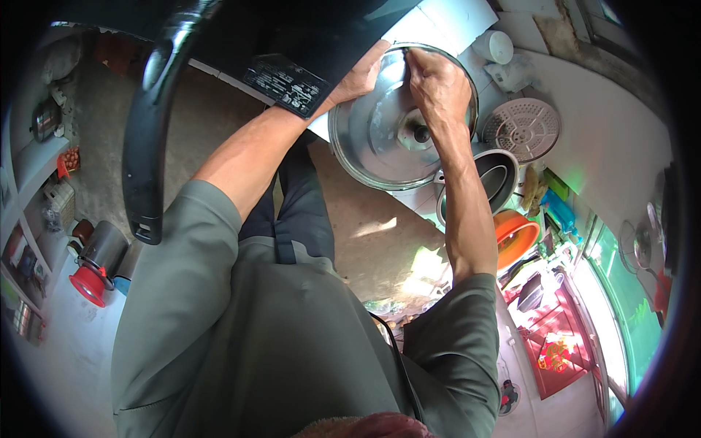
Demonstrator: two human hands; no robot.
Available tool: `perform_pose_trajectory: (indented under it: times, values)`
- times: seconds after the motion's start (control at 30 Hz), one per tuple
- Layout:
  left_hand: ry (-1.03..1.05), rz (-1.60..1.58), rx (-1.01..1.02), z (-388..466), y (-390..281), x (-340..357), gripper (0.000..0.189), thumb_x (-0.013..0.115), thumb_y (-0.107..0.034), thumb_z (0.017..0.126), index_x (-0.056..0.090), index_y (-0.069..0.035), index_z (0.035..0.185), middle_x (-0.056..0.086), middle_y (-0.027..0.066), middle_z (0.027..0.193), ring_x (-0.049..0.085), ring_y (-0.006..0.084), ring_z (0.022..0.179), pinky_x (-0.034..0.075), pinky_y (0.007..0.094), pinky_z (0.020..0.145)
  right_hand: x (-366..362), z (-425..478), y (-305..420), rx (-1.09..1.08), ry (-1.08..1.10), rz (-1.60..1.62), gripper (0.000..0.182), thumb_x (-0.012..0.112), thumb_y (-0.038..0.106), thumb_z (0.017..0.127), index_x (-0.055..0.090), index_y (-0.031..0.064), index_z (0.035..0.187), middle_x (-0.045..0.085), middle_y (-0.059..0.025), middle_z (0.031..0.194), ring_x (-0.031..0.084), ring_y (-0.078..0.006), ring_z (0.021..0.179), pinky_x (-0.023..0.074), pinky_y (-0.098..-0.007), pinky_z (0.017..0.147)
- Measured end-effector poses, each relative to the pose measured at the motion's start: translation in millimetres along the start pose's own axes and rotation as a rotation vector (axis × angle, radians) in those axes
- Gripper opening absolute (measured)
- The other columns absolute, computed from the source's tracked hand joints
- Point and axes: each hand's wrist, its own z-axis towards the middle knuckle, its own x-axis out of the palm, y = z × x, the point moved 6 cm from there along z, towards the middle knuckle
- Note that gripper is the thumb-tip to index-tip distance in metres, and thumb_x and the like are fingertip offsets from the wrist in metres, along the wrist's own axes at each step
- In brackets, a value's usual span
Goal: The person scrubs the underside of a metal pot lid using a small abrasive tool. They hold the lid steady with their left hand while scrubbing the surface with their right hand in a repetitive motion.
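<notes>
A large round metal lid point(378, 148) with a dark central knob point(421, 133) lies before me, its near part reaching past the edge of the white tiled counter point(421, 22). At its far left rim is my left hand point(361, 76), closed around the edge, its fingers partly hidden. My right hand point(442, 82) is curled over the far right part of the lid, knuckles up. Whether anything is inside those fingers is hidden. Above my left forearm, a dark glossy panel point(306, 33) with a label plate point(287, 85) covers part of the view.
A black curved handle point(145, 164) hangs close on the left. Right of the lid are a perforated steamer plate point(521, 130), a grey pan point(501, 172), an orange basin point(515, 238) and a white container point(493, 47). A steel pot point(107, 249) and a red bowl point(87, 286) stand left.
</notes>
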Motion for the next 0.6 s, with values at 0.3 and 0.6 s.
perform_pose_trajectory:
  times: [0.3,0.6]
  values:
    - [0.082,0.007,-0.052,4,-1,-8,0.018,0.073,0.005,0.094,0.075,-0.003,0.111,0.070,0.0177,0.091,0.070,0.0366,0.081,0.057,0.0432,0.071,9,4,24,0.013,0.208,-0.067,0.019,0.071,0.026,0.107,0.086,0.0141,0.111,0.083,-0.0146,0.100,0.079,-0.0406,0.094,0.0627,-0.0486,0.083]
    - [0.101,-0.032,-0.001,14,-1,-17,0.009,0.071,-0.003,0.102,0.075,-0.005,0.110,0.069,0.0183,0.086,0.070,0.0369,0.079,0.056,0.0448,0.070,7,4,9,0.103,0.261,-0.033,0.021,0.070,0.028,0.107,0.088,0.0185,0.112,0.083,-0.0151,0.100,0.080,-0.0412,0.093,0.0626,-0.0494,0.084]
